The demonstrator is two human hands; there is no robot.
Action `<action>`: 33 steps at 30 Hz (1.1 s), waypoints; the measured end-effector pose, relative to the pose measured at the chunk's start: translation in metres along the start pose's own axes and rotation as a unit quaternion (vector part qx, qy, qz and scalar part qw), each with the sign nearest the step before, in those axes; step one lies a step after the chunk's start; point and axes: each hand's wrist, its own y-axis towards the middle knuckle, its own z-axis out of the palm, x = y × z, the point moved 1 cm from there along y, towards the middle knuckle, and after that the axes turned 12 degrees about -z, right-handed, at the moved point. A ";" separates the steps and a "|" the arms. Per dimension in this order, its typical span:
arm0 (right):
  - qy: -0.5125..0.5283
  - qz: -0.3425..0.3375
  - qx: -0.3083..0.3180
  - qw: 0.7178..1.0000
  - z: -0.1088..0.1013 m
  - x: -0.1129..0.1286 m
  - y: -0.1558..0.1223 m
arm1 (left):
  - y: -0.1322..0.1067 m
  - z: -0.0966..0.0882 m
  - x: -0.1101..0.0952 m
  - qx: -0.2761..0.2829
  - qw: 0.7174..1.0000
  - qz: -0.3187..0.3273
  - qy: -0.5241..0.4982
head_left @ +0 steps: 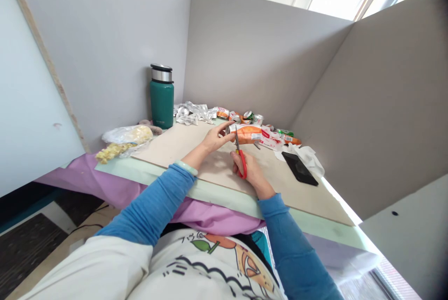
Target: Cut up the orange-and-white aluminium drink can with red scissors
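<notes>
My left hand grips an orange and white drink can by its left end, fingers over the top and thumb below. The can lies on its side above the board, its right end reaching toward other cans. In my right hand is a pair of scissors with red handles. Its blades point upward and lie against the can near the left end. Whether they have cut into the metal there I cannot tell.
A green bottle stands at the back left, beside crumpled silvery pieces. Several cans and cut pieces line the back. A black phone lies at right near white tissue. A plastic bag rests at left on the board's edge.
</notes>
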 end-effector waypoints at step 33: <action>0.008 -0.008 0.001 1.000 0.000 -0.002 0.001 | 0.004 0.000 0.005 0.000 1.000 0.008 0.016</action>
